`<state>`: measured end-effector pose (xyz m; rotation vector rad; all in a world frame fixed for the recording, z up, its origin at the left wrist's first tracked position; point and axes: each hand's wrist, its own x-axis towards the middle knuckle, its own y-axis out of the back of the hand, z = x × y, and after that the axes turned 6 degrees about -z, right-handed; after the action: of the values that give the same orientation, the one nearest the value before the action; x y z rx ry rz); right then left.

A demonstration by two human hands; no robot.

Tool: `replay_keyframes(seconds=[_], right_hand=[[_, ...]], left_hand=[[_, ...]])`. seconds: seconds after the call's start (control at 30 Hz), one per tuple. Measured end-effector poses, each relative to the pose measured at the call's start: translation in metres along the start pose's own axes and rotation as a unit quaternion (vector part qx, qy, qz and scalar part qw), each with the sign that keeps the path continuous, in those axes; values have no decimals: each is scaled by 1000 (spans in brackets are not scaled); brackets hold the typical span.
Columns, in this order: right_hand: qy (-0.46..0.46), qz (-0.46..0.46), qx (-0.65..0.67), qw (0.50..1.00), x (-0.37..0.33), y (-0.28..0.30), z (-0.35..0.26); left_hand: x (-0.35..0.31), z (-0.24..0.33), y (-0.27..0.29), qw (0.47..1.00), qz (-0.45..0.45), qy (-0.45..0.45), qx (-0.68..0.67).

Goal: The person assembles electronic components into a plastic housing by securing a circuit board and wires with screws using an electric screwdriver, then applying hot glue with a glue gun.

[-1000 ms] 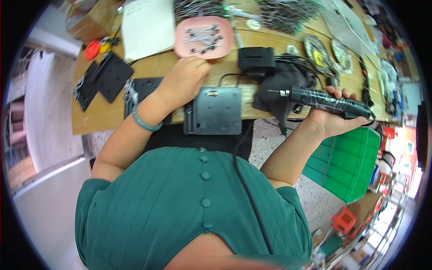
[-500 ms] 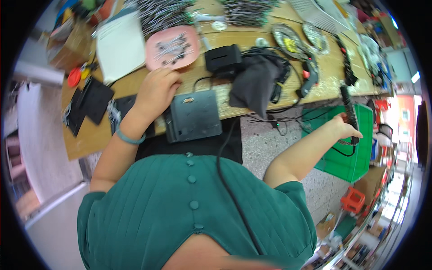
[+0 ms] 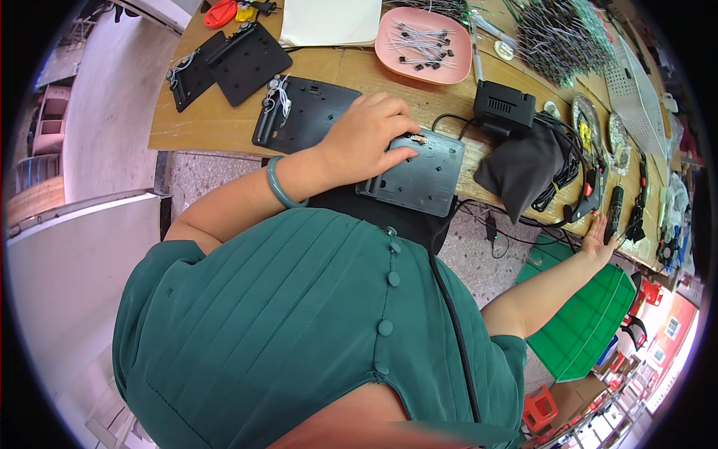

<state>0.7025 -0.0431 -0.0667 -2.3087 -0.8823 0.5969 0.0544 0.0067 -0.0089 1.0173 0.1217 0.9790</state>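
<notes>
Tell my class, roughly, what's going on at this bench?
A person in a green top works at a wooden table. The left hand lies over the left part of a black plate at the front edge. The right hand is at a black handheld tool; whether it grips it is unclear. Beyond the plate sits a pink dish of wired parts.

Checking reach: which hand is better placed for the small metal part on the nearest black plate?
Probably the left hand: it overlaps the black plate, beside the metal part. The right hand is farther off by the dark tool.
</notes>
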Motion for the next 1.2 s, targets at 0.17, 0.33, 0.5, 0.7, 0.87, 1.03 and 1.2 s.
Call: replay_keyframes(seconds=[0.17, 0.33, 0.5, 0.7, 0.87, 1.03, 1.2], right_hand=[[2, 12, -134, 991, -47, -40, 8], [325, 90, -288, 896, -120, -107, 35], [306, -218, -376, 847, -274, -223, 154], [301, -459, -633, 546, -315, -246, 225], [330, -447, -655, 512, -319, -248, 232], [354, -438, -628, 537, -318, -239, 238], [375, -441, -604, 548, -318, -238, 241]], left_hand=[[-2, -1, -11, 999, 39, 14, 8], [-2, 3, -10, 998, 65, -3, 20], [-2, 3, -13, 997, 58, -35, 46], [1, 3, -13, 995, 72, -54, 35], [0, 1, -13, 999, 45, -20, -3], [-1, 2, -11, 999, 38, -23, 7], [-14, 8, -8, 998, 24, -45, 29]])
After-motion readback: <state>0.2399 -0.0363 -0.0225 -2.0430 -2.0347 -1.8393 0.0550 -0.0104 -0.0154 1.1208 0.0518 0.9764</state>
